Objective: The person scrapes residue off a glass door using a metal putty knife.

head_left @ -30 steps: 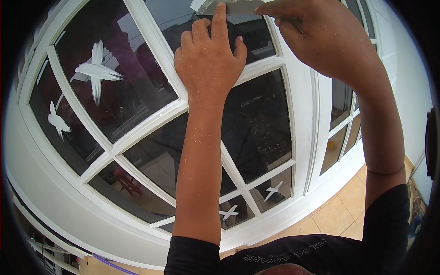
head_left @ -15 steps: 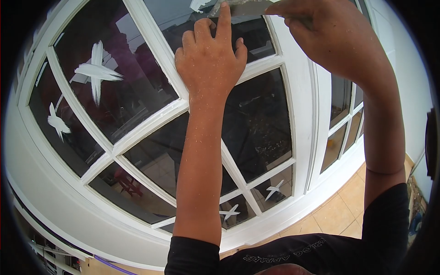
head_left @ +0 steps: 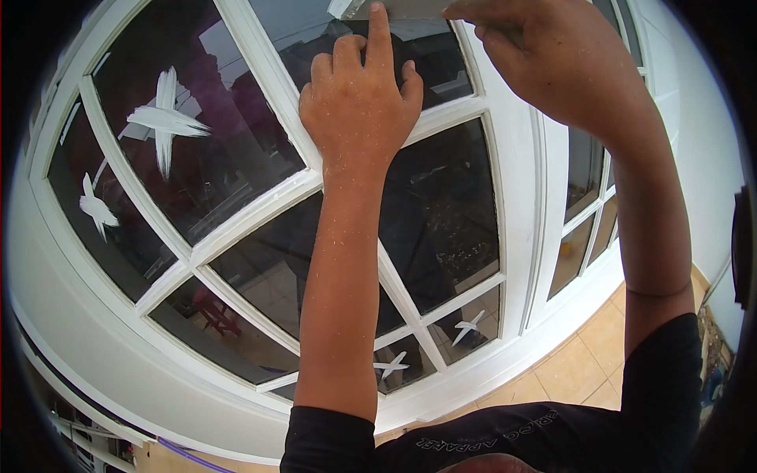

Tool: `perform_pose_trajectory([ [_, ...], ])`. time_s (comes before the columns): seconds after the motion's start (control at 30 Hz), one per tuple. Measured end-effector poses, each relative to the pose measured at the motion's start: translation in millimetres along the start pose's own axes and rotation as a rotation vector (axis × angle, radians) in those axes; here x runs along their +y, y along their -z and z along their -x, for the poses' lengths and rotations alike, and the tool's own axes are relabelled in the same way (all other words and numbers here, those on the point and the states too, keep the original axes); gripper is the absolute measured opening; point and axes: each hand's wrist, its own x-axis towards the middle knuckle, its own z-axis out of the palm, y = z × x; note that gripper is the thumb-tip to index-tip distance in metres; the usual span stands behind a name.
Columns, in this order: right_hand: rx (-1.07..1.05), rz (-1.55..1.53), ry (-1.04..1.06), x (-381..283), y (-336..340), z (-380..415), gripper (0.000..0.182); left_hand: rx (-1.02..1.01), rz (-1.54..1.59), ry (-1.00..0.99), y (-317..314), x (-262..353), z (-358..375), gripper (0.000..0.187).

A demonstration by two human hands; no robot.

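Note:
At the top edge, my right hand point(head_left: 544, 63) is closed around a flat grey scraper point(head_left: 418, 11), its handle hidden in the fingers. The blade points left and lies against an upper glass pane point(head_left: 331, 47). A patch of white paint point(head_left: 344, 7) shows at the blade's left end. My left hand point(head_left: 359, 102) reaches up over the window frame, index finger stretched out with its tip on or right by the blade. The thumb stands apart and the other fingers are bent, holding nothing.
White glazing bars point(head_left: 244, 217) divide the dark panes. Brushed white paint crosses mark several panes, one large point(head_left: 165, 122) and one small point(head_left: 469, 326). A second paned panel point(head_left: 579, 236) stands right. Tan floor tiles point(head_left: 568, 370) lie below, with a purple hose point(head_left: 193, 455) at lower left.
Both hands and the scraper have shifted slightly up and left. Less of the blade and of the white paint patch shows at the top edge.

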Motion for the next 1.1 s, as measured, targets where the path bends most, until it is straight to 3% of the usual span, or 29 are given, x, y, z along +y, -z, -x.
perform_pose_trajectory([
  [0.43, -0.031, -0.002, 0.042, 8, 2, -5, 0.031, 0.027, 0.029, 0.008, 1, 0, -1, 0.068],
  [0.5, -0.081, -0.139, -0.008, 21, -11, -15, 0.031, 0.026, 0.02, -0.012, 0, -2, 1, 0.069],
  [0.6, -0.081, 0.048, -0.034, -5, 10, -5, 0.031, 0.009, 0.008, -0.01, 0, -2, 1, 0.069],
  [0.8, -0.01, -0.068, 0.058, 11, 5, -2, 0.031, -0.009, -0.01, -0.005, 1, 0, -1, 0.07],
  [0.97, 0.015, 0.018, 0.003, 1, 3, 1, 0.031, -0.005, -0.027, -0.024, -6, -3, 4, 0.069],
  [1.03, 0.028, 0.059, 0.018, 6, 1, -3, 0.031, -0.02, -0.01, 0.068, -21, -6, 11, 0.068],
  [1.1, -0.148, -0.107, -0.05, 20, -3, -15, 0.032, 0.014, -0.002, 0.048, -21, -6, 11, 0.066],
])
